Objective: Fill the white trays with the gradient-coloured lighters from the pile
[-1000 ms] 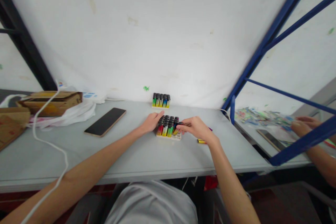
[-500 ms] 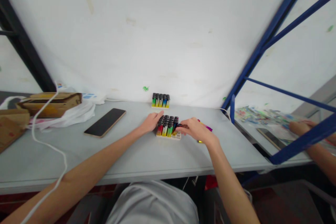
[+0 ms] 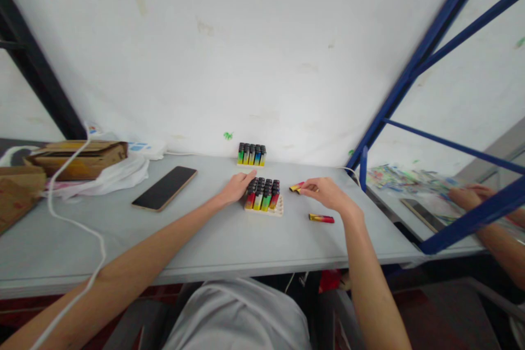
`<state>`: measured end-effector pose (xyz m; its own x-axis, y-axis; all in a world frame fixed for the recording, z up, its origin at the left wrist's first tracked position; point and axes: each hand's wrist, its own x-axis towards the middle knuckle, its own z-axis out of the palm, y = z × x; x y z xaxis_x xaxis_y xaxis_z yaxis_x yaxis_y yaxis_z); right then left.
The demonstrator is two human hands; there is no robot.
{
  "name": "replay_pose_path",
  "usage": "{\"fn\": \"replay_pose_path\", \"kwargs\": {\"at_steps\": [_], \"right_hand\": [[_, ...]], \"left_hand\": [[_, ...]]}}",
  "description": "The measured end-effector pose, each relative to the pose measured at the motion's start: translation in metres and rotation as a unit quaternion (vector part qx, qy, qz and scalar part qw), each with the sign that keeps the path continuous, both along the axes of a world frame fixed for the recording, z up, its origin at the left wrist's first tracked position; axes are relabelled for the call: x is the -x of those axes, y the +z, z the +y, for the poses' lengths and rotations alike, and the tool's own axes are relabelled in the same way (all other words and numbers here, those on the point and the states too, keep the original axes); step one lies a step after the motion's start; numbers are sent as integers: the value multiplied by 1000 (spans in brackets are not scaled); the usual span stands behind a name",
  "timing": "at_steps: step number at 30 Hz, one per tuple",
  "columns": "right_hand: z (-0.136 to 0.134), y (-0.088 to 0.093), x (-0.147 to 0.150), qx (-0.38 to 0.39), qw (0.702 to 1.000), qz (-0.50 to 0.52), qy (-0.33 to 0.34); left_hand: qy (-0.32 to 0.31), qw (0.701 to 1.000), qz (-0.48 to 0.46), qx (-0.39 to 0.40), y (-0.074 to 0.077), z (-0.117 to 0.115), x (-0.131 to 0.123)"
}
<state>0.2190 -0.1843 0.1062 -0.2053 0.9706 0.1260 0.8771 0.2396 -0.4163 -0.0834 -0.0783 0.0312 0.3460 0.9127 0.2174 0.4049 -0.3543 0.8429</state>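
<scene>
A white tray (image 3: 264,213) stands on the desk in front of me, with several upright lighters (image 3: 257,200) filling most of it. Bare slots show along its right side. My left hand (image 3: 238,188) grips the tray's left edge, its fingers partly hidden behind the lighters. Right of the tray, my right hand (image 3: 326,192) pinches a lighter lying on the desk. Against those fingertips is a yellow and red lighter (image 3: 296,187). Nearer me lies one loose red and yellow lighter (image 3: 321,219).
A second tray of lighters (image 3: 251,155) stands by the wall. On the left are a phone (image 3: 164,188), a cardboard box (image 3: 82,161), a plastic bag (image 3: 123,174) and a white cable (image 3: 77,225). A blue metal frame (image 3: 404,93) rises on the right, beside another person's hands (image 3: 467,197).
My right hand has left a lighter in the tray's right part and moved right to the loose lighters. My left hand stays at the tray.
</scene>
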Motion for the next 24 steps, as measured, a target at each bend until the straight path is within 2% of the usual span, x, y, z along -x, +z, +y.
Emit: {"fn": "replay_pose_path", "kwargs": {"at_steps": [4,6,10,15,19,24], "right_hand": [[10,-16,-49,-46,985,-88,-144],[14,-28,-62,-31,981,-92,-170],[23,-46,-71,4,989,-67,-132],[29,-55,-72,18,991,-12,-132],[26,-53,-71,-7,987,67,-148],[21,-36,-48,-61,976,196,-75]], "left_hand": [[-13,997,-28,76,3,0,-1],[-22,991,-51,119,5,-3,-2],[-26,982,-82,167,9,-7,-2],[-46,979,-89,179,11,-9,-1],[-41,983,-81,162,10,-10,-1],[-24,985,-71,153,8,-10,-3]]}}
